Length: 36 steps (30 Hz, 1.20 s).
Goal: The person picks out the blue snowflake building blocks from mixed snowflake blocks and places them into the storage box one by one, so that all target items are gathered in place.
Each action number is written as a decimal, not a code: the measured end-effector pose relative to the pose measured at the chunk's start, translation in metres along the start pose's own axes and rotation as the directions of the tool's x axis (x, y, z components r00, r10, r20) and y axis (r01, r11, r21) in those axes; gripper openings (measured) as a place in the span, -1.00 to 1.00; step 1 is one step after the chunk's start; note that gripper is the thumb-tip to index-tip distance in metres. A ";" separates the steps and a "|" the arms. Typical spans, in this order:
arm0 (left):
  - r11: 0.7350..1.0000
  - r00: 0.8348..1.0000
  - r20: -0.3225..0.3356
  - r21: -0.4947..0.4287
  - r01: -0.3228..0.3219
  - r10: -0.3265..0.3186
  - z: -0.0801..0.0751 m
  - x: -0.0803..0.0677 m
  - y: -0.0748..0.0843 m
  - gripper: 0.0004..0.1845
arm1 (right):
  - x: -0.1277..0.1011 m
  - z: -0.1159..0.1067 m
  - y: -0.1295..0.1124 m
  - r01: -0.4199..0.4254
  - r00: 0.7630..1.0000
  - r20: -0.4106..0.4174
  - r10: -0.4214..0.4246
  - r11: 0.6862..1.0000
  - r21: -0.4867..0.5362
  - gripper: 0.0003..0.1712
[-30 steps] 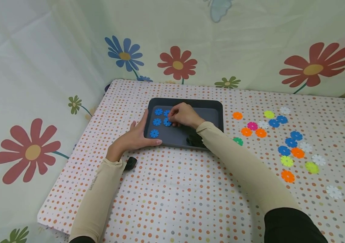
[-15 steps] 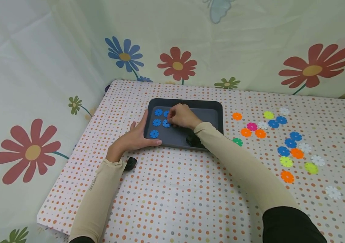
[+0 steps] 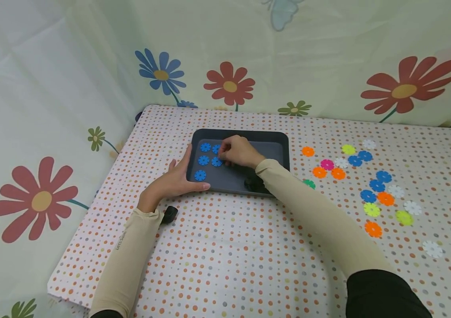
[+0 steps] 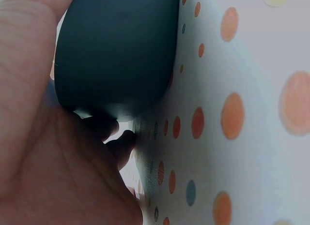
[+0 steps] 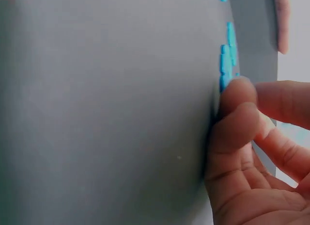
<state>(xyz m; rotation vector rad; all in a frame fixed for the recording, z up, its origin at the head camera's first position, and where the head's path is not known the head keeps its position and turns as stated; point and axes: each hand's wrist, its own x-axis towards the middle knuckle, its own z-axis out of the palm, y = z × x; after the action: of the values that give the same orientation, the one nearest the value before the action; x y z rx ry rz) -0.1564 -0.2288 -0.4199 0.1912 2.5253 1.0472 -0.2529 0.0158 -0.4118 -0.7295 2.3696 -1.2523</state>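
Note:
A dark grey tray [image 3: 273,145] lies on the dotted tablecloth [image 3: 225,247] with several blue toothed discs [image 3: 200,175] at its left end. My right hand [image 3: 222,155] reaches into the tray, and its curled thumb and fingers pinch one blue disc [image 3: 216,162] against the floor. The right wrist view shows those fingertips [image 5: 237,97] on the grey tray floor [image 5: 97,109] beside a row of blue discs [image 5: 226,60]. My left hand [image 3: 177,176] holds the tray's near left corner, thumb along the front edge. In the left wrist view the tray corner [image 4: 116,51] sits against my palm [image 4: 58,176].
Several loose discs in orange [image 3: 308,151], blue [image 3: 368,195], yellow-green [image 3: 403,217], white [image 3: 432,248] and pink [image 3: 327,164] lie to the right of the tray. A green disc [image 3: 309,183] lies beside my right forearm. Floral curtains close off the back and left.
My right hand and the pinched blue disc have shifted very slightly left. The left hand stays on the tray corner.

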 end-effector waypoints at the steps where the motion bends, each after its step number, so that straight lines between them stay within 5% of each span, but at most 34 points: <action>1: 1.000 1.000 0.001 -0.001 -0.001 0.001 0.000 0.000 0.000 0.49 | -0.001 -0.001 0.001 0.001 1.000 0.005 -0.001 1.000 0.018 -0.91; 36: 1.000 1.000 -0.009 -0.001 0.011 -0.011 0.001 0.000 -0.002 0.49 | -0.064 -0.050 0.005 -0.042 0.997 -0.045 0.055 0.969 0.243 -0.70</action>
<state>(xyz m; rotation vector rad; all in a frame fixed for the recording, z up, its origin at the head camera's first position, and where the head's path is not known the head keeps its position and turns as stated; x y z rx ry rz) -0.1558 -0.2302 -0.4218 0.1730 2.5306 1.0474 -0.2295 0.0886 -0.3841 -0.5646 2.2057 -1.5217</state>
